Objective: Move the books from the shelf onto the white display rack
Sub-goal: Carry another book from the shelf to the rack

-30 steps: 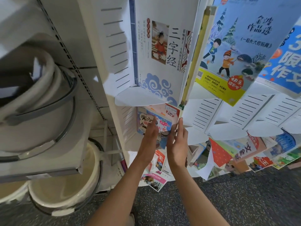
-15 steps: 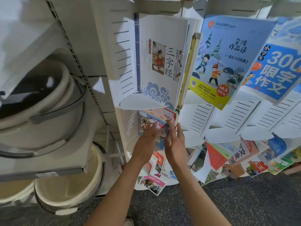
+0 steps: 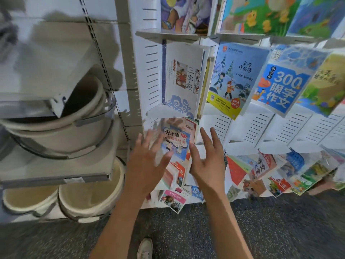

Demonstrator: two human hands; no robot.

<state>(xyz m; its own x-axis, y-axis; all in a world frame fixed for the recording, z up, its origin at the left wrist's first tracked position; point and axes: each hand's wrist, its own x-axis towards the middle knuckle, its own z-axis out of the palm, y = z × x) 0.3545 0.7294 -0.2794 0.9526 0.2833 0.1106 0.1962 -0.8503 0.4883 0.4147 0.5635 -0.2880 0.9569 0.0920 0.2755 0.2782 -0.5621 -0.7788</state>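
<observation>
Leaning in its white display rack [image 3: 149, 75] pocket, the blue book [image 3: 175, 142] was left ungripped; both hands' fingers, left hand [image 3: 147, 165] and right hand [image 3: 207, 163], were spread, so it could be tipped out.

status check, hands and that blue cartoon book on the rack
Left hand open, right hand open, neither gripping. Blue cartoon book sits in the white display rack pocket between them. Nothing blocking.
</observation>
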